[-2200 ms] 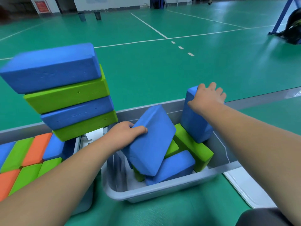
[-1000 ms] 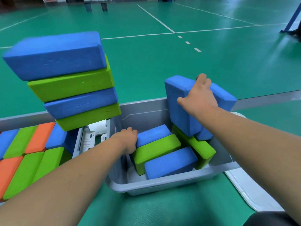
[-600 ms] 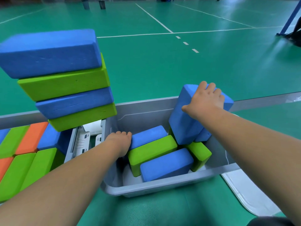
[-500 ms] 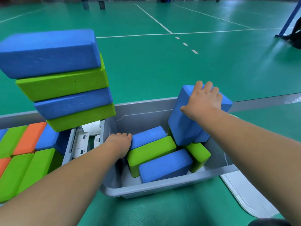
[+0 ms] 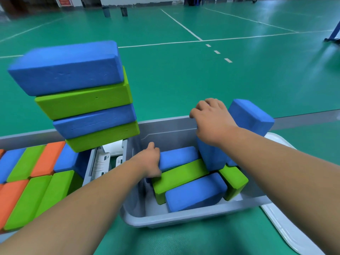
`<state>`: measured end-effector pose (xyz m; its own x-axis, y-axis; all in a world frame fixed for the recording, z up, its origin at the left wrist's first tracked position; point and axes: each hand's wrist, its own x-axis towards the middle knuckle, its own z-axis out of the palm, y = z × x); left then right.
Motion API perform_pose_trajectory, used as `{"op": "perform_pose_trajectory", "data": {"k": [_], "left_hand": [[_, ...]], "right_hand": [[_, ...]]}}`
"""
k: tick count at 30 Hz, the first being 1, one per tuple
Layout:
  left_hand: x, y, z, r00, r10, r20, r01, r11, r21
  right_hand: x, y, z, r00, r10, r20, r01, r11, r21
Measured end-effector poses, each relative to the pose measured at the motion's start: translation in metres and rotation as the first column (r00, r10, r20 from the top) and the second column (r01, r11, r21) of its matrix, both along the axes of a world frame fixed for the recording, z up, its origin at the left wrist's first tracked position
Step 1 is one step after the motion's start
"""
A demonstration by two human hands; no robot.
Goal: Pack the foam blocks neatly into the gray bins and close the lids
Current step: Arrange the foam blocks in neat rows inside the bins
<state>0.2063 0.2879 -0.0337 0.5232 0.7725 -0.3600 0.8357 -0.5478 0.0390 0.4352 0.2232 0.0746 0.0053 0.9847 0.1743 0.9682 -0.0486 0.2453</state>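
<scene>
A gray bin (image 5: 184,217) stands open in front of me. Inside, a blue block (image 5: 181,156), a green block (image 5: 181,176) and another blue block (image 5: 196,194) lie side by side, with a green block (image 5: 234,181) at the right. My left hand (image 5: 149,161) grips the left end of the far blue block, with its fingers partly hidden. My right hand (image 5: 213,122) grips the top of an upright blue block (image 5: 252,116), which leans in the bin's far right corner.
At the left, a second gray bin (image 5: 88,166) holds packed orange, green and blue blocks (image 5: 27,181). A leaning stack of blue and green blocks (image 5: 82,100) rests on them. A white lid (image 5: 287,230) lies on the floor to the right. Green court floor lies all around.
My left hand laid its blue block flat at the bin's far side and stays at its end. My right hand lifted the upright blue block, lowered it, and slid to its left top edge.
</scene>
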Motion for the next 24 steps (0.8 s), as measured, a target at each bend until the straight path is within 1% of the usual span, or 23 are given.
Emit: {"op": "perform_pose_trajectory", "data": {"k": [2,4,6,7,8,10,11,12,14,15,16,17,18,19,21,22,24], "left_hand": [[0.001,0.002,0.01,0.991,-0.015,0.129,0.011,0.999,0.036],[0.003,0.002,0.017,0.959,-0.015,0.284,-0.007,0.997,0.077],[0.004,0.002,0.022,0.891,-0.031,0.452,-0.036,0.99,0.14],[0.004,0.002,0.024,0.853,-0.058,0.518,-0.05,0.98,0.192],[0.005,0.002,0.027,0.818,-0.09,0.568,-0.067,0.966,0.25],[0.008,0.007,0.031,0.774,-0.126,0.621,-0.119,0.933,0.338],[0.009,0.011,0.031,0.775,-0.122,0.62,-0.145,0.921,0.363],[0.011,0.014,0.032,0.798,-0.11,0.593,-0.156,0.912,0.379],[0.014,0.018,0.029,0.857,-0.079,0.509,-0.126,0.925,0.357],[0.014,0.017,0.024,0.873,-0.053,0.484,-0.1,0.953,0.284],[0.013,0.015,0.02,0.888,0.016,0.46,-0.101,0.982,0.162],[0.011,0.012,0.017,0.9,0.094,0.425,-0.121,0.992,0.037],[0.007,0.008,0.015,0.921,0.151,0.36,-0.149,0.988,-0.032],[0.003,0.005,0.011,0.948,0.163,0.272,-0.162,0.986,-0.026],[-0.004,0.002,0.002,0.988,0.121,0.095,-0.128,0.989,0.07],[-0.007,0.002,0.0,0.99,0.123,0.069,-0.128,0.989,0.08],[-0.013,0.005,-0.004,0.981,0.161,0.108,-0.166,0.985,0.042]], "right_hand": [[-0.003,0.0,0.001,0.997,-0.062,0.049,0.064,0.996,-0.057],[-0.005,0.0,0.006,0.98,-0.162,0.113,0.172,0.982,-0.081],[-0.006,0.001,0.013,0.953,-0.278,0.125,0.29,0.953,-0.089],[-0.008,0.002,0.016,0.944,-0.31,0.115,0.321,0.943,-0.087],[-0.009,0.004,0.017,0.947,-0.303,0.104,0.312,0.947,-0.081],[-0.015,0.009,0.014,0.98,-0.187,0.064,0.192,0.978,-0.077],[-0.02,0.011,0.012,0.994,-0.109,0.009,0.109,0.99,-0.09],[-0.026,0.011,0.008,0.997,-0.05,-0.062,0.042,0.991,-0.125],[-0.036,0.009,-0.001,0.988,-0.01,-0.152,-0.027,0.97,-0.243],[-0.04,0.008,-0.006,0.987,-0.013,-0.162,-0.036,0.954,-0.298],[-0.041,0.007,-0.011,0.987,-0.019,-0.157,-0.035,0.942,-0.333],[-0.04,0.005,-0.014,0.989,-0.029,-0.145,-0.025,0.935,-0.354],[-0.038,0.005,-0.017,0.991,-0.041,-0.128,-0.009,0.929,-0.37],[-0.035,0.004,-0.018,0.993,-0.05,-0.109,0.006,0.927,-0.376],[-0.026,0.003,-0.02,0.992,-0.082,-0.096,0.038,0.921,-0.388],[-0.022,0.003,-0.021,0.99,-0.104,-0.099,0.056,0.916,-0.398],[-0.014,0.002,-0.023,0.983,-0.147,-0.109,0.088,0.902,-0.423]]}}
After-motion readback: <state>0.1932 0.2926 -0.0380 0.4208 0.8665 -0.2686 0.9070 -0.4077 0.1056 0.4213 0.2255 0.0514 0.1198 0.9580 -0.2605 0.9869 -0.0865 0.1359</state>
